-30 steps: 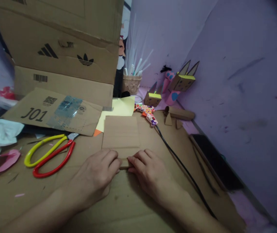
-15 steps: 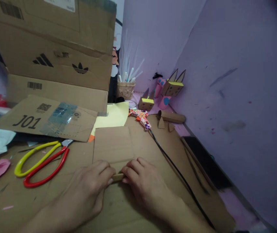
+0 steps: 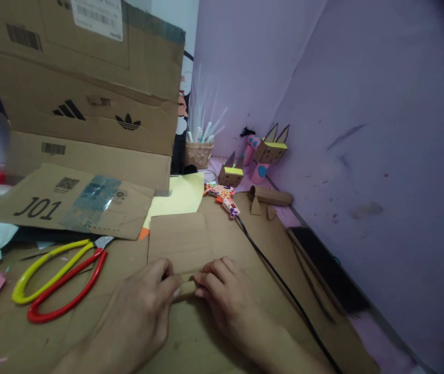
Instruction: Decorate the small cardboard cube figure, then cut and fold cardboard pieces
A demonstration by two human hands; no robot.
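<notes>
Between my hands is a short, narrow strip of brown cardboard [image 3: 185,291], folded or rolled; its ends are hidden by my fingers. My left hand [image 3: 144,301] is closed on its left end with thumb and fingers pinched. At the other end, my right hand [image 3: 225,293] pinches it the same way. Just beyond them a flat cardboard piece [image 3: 178,236] lies on the large cardboard sheet [image 3: 190,343] that covers the table. Scissors [image 3: 62,280] with one yellow and one red handle rest left of my left hand.
A patterned glue gun [image 3: 225,197] lies ahead, its black cord [image 3: 280,278] running along my right side. Cardboard boxes [image 3: 89,114] stand at the back left. A cardboard tube [image 3: 271,196], animal-like cardboard figures [image 3: 272,150] and a dark phone-like slab [image 3: 326,267] sit near the wall.
The view has tilted slightly, so the background sits lower. More of the strip shows between my hands, which are a little further apart and still pinch it.
</notes>
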